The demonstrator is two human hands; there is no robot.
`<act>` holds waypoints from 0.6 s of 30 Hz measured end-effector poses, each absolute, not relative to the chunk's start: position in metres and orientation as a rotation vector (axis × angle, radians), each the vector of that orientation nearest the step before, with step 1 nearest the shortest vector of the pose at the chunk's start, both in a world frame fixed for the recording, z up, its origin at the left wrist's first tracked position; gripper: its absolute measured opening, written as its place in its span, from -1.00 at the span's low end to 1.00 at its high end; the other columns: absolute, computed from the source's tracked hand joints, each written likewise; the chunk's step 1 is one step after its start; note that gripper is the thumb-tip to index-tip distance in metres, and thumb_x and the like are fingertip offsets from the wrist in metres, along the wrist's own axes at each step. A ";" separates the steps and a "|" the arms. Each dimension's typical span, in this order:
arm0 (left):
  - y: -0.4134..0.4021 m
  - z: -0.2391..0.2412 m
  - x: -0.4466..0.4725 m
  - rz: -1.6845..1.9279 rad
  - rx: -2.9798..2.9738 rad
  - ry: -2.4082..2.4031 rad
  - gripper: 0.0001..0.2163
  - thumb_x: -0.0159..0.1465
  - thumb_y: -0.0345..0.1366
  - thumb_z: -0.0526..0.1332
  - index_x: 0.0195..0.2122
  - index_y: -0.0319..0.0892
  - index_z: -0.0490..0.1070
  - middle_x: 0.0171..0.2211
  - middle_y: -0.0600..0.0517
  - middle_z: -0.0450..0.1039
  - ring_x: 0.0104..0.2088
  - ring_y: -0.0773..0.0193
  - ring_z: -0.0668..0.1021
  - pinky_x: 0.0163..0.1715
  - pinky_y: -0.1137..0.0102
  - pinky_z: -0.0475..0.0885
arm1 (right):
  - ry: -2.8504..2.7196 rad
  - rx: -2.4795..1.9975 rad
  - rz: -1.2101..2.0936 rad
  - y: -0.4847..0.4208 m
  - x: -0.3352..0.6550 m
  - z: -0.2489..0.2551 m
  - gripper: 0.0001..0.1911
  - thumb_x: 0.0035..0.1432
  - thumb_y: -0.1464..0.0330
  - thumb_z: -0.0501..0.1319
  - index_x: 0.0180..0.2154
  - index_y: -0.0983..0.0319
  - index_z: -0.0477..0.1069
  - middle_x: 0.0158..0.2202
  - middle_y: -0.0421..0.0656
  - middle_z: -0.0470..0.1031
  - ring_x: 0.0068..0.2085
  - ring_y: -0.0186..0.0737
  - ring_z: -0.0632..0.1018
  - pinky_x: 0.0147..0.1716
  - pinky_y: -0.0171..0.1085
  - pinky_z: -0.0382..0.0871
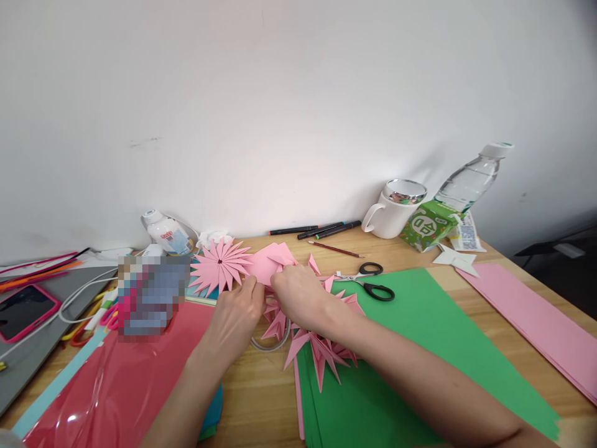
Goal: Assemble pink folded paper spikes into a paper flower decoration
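Note:
My left hand (240, 308) is closed in a pinch at a pink piece of paper (267, 262), its fingertips close to my right hand. Curled knuckles-up, my right hand (301, 292) is closed on folded pink paper; the fingertips are hidden behind the hand. Left of them lies a spiky pink paper rosette (221, 262). Under my right wrist spreads a cluster of pointed pink folded paper (321, 354). A pale ring (270, 347), perhaps a tape roll, shows partly below the hands. Black-handled scissors (373, 283) rest to the right, their blades partly covered.
Green sheets (443, 336) lie at right and red sheets in clear wrap (116, 379) at left. Pens (329, 230), a pencil (336, 249), a white mug (394, 214), a green box (429, 227) and a tilted water bottle (471, 180) line the wall. Pink strips (536, 317) lie far right.

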State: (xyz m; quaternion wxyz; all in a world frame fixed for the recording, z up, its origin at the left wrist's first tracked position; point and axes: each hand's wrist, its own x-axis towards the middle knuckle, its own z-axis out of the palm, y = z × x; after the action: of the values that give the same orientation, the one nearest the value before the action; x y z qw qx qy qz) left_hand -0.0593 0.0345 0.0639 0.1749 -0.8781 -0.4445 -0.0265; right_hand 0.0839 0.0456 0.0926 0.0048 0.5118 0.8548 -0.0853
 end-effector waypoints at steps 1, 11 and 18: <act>0.035 0.063 -0.060 -0.104 -2.479 -1.249 -0.87 0.14 -0.55 0.05 -0.42 -0.23 0.32 -0.47 -0.02 0.38 -0.53 0.21 0.44 -0.66 0.43 0.07 | 2.680 1.608 -0.267 0.045 0.084 0.092 -0.91 -0.04 0.54 0.18 -0.46 0.34 0.46 -0.45 0.06 0.53 -0.37 -0.13 0.55 -0.46 -0.33 0.30; 0.033 0.064 -0.059 -0.921 -2.396 -1.034 -0.90 0.13 -0.51 0.10 -0.47 -0.20 0.28 -0.60 0.11 0.27 -0.65 0.42 0.31 -0.67 0.50 0.11 | 2.699 1.746 -0.291 0.052 0.087 0.088 -0.93 -0.04 0.53 0.18 -0.45 0.34 0.43 -0.45 0.05 0.53 -0.36 -0.08 0.56 -0.46 -0.31 0.27; 0.024 0.064 -0.049 -1.468 -2.563 -0.811 -0.75 0.06 -0.53 0.21 -0.63 -0.16 0.15 -0.69 0.16 0.22 -0.64 0.45 0.31 -0.63 0.52 0.19 | 2.795 1.996 -0.891 0.065 0.101 0.086 -0.82 0.09 0.45 0.11 -0.55 0.28 0.28 -0.52 -0.09 0.52 -0.44 -0.23 0.56 -0.51 -0.37 0.31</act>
State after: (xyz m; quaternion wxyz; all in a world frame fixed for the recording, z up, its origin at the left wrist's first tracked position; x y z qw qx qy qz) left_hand -0.0485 0.0235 0.0636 0.0394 -0.8360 -0.2647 -0.4790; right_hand 0.1006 0.0654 0.0863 -0.2020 0.5508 0.7715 -0.2460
